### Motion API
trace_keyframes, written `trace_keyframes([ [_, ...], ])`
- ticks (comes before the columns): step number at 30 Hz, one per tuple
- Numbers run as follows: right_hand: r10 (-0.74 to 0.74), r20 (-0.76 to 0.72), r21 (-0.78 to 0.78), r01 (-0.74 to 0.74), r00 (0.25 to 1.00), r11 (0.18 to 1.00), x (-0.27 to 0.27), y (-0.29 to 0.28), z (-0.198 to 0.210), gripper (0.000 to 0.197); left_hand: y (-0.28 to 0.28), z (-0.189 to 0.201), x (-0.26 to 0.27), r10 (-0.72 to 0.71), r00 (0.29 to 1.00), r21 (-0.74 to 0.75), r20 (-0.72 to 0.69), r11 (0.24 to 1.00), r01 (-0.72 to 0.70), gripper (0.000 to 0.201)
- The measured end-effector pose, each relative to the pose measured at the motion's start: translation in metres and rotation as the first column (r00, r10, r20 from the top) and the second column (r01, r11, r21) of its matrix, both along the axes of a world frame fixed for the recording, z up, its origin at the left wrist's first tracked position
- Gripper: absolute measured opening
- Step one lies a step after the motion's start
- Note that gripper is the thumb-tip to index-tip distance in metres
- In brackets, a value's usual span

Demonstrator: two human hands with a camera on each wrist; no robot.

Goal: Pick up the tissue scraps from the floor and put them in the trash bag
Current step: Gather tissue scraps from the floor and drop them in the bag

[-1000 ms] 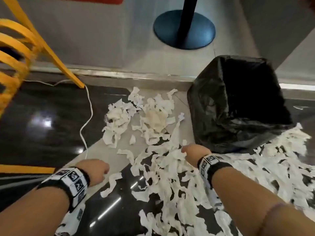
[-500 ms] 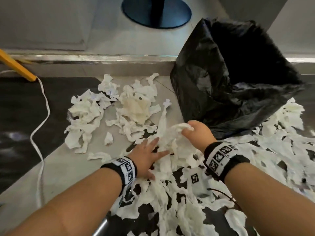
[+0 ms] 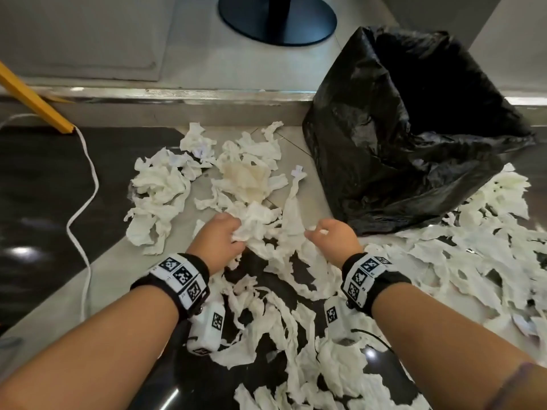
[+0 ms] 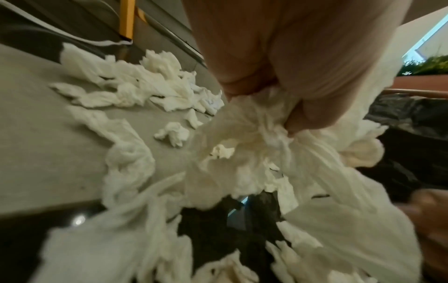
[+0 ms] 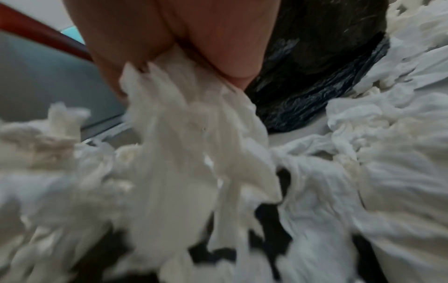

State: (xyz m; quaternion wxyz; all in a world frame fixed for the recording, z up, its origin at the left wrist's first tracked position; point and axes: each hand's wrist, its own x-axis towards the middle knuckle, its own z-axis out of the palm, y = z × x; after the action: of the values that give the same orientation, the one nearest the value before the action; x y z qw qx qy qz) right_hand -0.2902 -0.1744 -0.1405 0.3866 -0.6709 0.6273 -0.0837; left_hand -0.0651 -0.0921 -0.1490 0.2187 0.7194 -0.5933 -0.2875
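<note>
Torn white tissue scraps (image 3: 260, 179) lie scattered over the grey and black floor, in heaps at the centre, the front and the right. An open black trash bag (image 3: 414, 134) stands at the back right. My left hand (image 3: 225, 238) grips a crumpled bunch of tissue (image 4: 254, 137) in curled fingers, just above the floor. My right hand (image 3: 328, 235), close to the bag's front wall, clutches a hanging bunch of tissue strips (image 5: 184, 118). Long strips trail from both bunches down to the pile.
A white cord (image 3: 85, 184) snakes along the floor at the left, beside a yellow frame leg (image 3: 32, 102). A raised metal-edged step (image 3: 177, 94) runs across the back, with a dark round stand base (image 3: 278, 16) on it.
Both hands have closed on tissue: the left hand, flat on the pile half a second ago, now grips a bunch. The view has come closer to the floor.
</note>
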Motion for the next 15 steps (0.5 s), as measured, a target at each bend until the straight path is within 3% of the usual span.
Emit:
trace_keyframes([
  [2,0.180,-0.084,0.024,-0.179,0.980,0.984,0.009,0.014,-0.012,0.017,0.008,0.005,0.007,0.043,0.999,0.038,0.029,0.998,-0.044,0.025],
  [3,0.267,-0.119,0.067,-0.260,0.956,0.963,0.014,0.022,-0.017,0.023,0.012,0.008,0.010,0.048,0.998,0.067,0.048,0.996,-0.052,0.032],
  [7,0.578,-0.314,0.241,-0.526,0.753,0.816,0.030,0.048,-0.034,0.078,0.028,0.020,0.015,0.031,0.999,0.162,0.039,0.986,-0.037,0.046],
  [9,0.641,-0.377,0.286,-0.574,0.669,0.767,0.036,0.053,-0.042,0.071,0.033,0.022,0.018,0.008,0.999,0.160,0.044,0.987,-0.015,0.035],
  [11,0.654,-0.445,0.285,-0.596,0.611,0.751,0.038,0.053,-0.047,0.045,0.036,0.020,0.022,0.014,0.999,0.126,0.053,0.992,-0.020,0.028],
  [13,0.616,-0.438,0.248,-0.571,0.655,0.783,0.040,0.050,-0.048,0.036,0.039,0.020,0.025,0.058,0.997,0.092,0.043,0.994,-0.062,0.023],
  [15,0.494,-0.360,0.151,-0.474,0.791,0.868,0.039,0.043,-0.045,0.033,0.041,0.025,0.028,0.119,0.992,0.091,0.037,0.988,-0.122,0.028],
])
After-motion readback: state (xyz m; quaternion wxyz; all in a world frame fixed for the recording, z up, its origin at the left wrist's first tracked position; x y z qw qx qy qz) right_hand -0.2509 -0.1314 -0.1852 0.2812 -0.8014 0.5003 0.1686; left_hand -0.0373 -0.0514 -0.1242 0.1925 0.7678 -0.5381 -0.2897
